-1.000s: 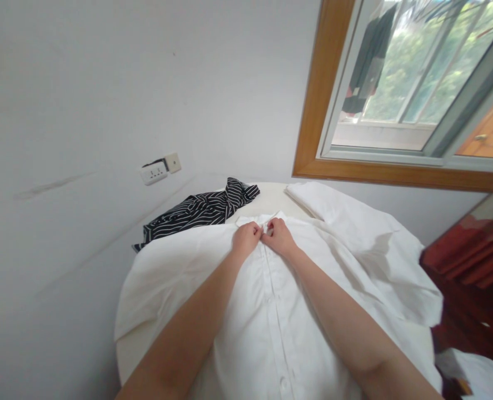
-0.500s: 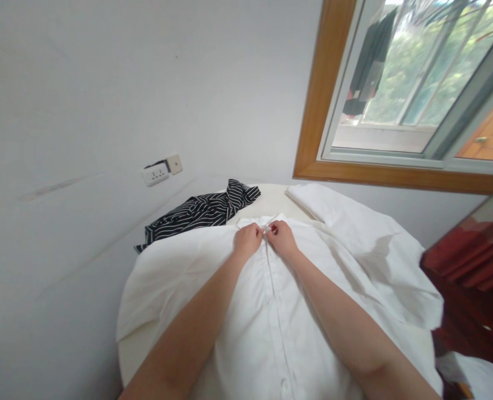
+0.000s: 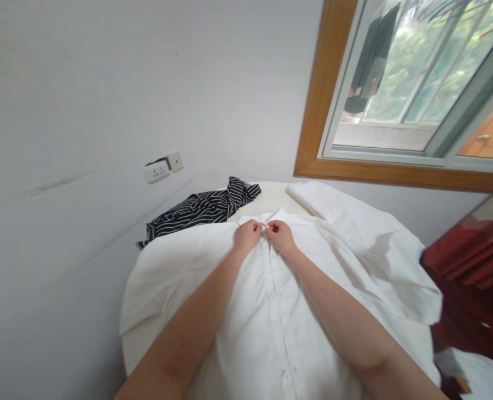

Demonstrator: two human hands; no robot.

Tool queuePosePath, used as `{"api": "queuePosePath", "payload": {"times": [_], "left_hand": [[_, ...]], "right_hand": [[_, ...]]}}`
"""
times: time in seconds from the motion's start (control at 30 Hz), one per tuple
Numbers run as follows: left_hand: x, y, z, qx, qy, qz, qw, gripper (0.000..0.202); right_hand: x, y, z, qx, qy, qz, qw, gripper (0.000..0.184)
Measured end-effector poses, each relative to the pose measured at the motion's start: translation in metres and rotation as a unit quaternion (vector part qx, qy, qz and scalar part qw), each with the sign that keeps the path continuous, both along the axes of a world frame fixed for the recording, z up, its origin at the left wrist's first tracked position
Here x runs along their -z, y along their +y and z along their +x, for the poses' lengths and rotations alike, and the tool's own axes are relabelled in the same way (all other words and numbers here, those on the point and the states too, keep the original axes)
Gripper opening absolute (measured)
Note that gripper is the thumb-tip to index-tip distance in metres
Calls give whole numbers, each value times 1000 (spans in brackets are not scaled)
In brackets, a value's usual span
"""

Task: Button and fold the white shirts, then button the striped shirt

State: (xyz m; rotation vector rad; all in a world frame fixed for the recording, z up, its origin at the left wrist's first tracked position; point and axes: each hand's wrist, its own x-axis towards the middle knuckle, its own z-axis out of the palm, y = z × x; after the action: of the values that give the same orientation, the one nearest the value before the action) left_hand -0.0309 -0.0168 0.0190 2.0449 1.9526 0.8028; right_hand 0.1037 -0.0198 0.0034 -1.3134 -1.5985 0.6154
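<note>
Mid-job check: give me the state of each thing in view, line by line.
Shirt, spread front up
Left hand, pinching shirt near its top
Right hand, likewise
Table, partly covered
Striped garment, bunched
Socket, nothing plugged in
Window, open or shut unclear
Dark garment, hanging

From the head, the one camera looks forward and down along both forearms (image 3: 202, 311), close over the white shirt (image 3: 258, 322), cropping its near end; the wall (image 3: 104, 83) and window (image 3: 404, 83) lie beyond.
</note>
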Motion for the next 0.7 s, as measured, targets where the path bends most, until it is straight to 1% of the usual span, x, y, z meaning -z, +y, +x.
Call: {"api": "queuePosePath", "payload": {"times": [0.1,0.17,0.3,0.53,0.7], "left_hand": [[-2,-1,0,2,18,-5,1000,26],[-3,-2,1,-1,36,-3,999,25],[-4,0,1,-6,67,7,998,27],[0,6,-1,-6,67,-9,998,34],[-2,9,-2,-16,51,-44,998,36]], "right_hand": [[1,1,-1,-21,20,1,1000,23],[1,1,-2,-28,19,15,999,23],[2,1,-3,-19,1,40,999,23],[3,3,-1,-36,15,1,999,24],[5,5,-1,-36,1,-6,999,25]]}}
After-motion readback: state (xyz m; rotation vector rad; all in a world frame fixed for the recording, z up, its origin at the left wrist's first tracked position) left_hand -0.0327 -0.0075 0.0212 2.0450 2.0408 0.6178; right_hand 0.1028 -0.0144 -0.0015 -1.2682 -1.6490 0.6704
